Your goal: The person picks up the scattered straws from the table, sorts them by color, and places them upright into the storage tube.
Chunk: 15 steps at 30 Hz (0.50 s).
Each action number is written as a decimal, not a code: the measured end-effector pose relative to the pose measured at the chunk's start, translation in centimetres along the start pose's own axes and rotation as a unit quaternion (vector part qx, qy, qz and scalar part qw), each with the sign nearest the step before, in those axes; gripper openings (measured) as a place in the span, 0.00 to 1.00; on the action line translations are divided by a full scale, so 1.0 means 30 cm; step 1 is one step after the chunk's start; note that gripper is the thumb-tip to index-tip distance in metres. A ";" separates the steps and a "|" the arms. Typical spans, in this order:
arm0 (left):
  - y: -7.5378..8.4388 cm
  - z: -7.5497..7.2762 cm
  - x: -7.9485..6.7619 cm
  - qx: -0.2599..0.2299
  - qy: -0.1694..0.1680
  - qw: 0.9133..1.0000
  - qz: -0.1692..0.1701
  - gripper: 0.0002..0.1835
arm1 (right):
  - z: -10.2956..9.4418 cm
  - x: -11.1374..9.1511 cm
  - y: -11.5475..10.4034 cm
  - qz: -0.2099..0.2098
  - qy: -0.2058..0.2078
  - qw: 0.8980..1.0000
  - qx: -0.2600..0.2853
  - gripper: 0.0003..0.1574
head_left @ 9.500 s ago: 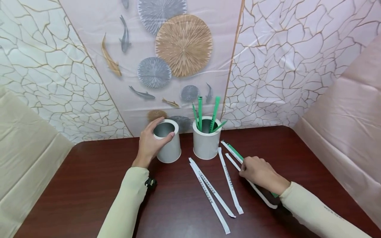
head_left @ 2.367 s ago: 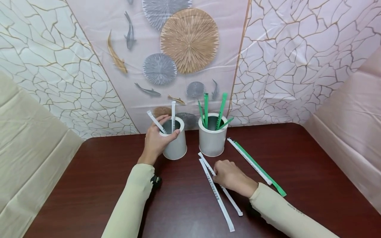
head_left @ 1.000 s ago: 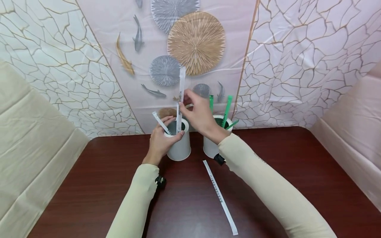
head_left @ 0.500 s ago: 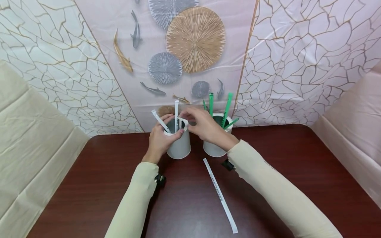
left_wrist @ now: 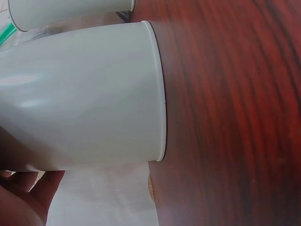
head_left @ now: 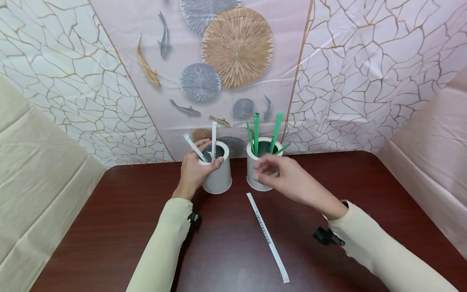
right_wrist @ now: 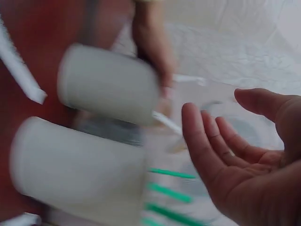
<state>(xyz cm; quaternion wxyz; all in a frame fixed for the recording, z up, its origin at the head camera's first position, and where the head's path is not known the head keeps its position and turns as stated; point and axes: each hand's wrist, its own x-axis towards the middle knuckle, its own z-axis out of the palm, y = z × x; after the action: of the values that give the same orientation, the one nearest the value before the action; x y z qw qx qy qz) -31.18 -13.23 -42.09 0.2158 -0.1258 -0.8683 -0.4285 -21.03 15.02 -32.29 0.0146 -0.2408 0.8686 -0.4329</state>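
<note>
My left hand point(head_left: 196, 169) grips the rim of the left pale grey can point(head_left: 218, 178), thumb at the front edge. White paper-wrapped straws point(head_left: 214, 138) stick up out of this can. In the left wrist view the same can point(left_wrist: 84, 99) stands on the table, fingertips along its side. My right hand point(head_left: 286, 176) holds nothing; in the right wrist view the fingers point(right_wrist: 200, 141) are loosely spread and the thumb stands apart. It overlaps the right pale grey can point(head_left: 257, 178), which holds several green wrapped straws point(head_left: 256, 134). One white straw point(head_left: 268, 239) lies on the table below the cans.
The dark red-brown table point(head_left: 127, 227) has a rounded far edge. A patterned cloth point(head_left: 343, 89) hangs close behind the cans, with plain fabric at both sides. At the lower left of the right wrist view a white straw end point(right_wrist: 23, 219) shows.
White straws were put into the left can by my right hand, most recently one from the table's middle. The right hand then let go and drew back rightward. The left hand kept its grip.
</note>
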 end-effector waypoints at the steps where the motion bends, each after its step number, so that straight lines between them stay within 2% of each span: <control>1: 0.001 0.001 0.000 0.001 0.000 1.000 -0.001 0.39 | 0.003 -0.024 0.031 0.019 -0.010 1.000 0.009 0.15; 4: 0.005 0.005 0.001 0.002 0.001 1.000 -0.001 0.39 | 0.008 -0.090 0.124 0.077 -0.045 0.995 0.050 0.20; 7: 0.009 0.010 0.003 -0.001 0.000 1.000 -0.001 0.40 | 0.027 -0.145 0.209 0.135 -0.072 0.984 0.095 0.22; 10: 0.011 0.012 0.003 -0.003 -0.003 1.000 -0.002 0.40 | 0.073 -0.183 0.260 0.184 -0.087 0.972 0.122 0.21; 12: 0.010 0.010 0.001 -0.003 -0.001 1.000 -0.003 0.40 | 0.113 -0.193 0.273 0.202 -0.093 0.968 0.113 0.21; 15: 0.006 0.003 -0.006 -0.002 0.002 1.000 -0.007 0.40 | 0.179 -0.189 0.263 0.209 -0.092 0.972 0.063 0.19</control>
<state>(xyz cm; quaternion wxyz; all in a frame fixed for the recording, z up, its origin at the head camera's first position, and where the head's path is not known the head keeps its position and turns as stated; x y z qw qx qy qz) -30.96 -13.07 -42.11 0.2142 -0.1188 -0.8681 -0.4318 -17.96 17.49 -42.66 0.1995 -0.0913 0.8655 -0.4503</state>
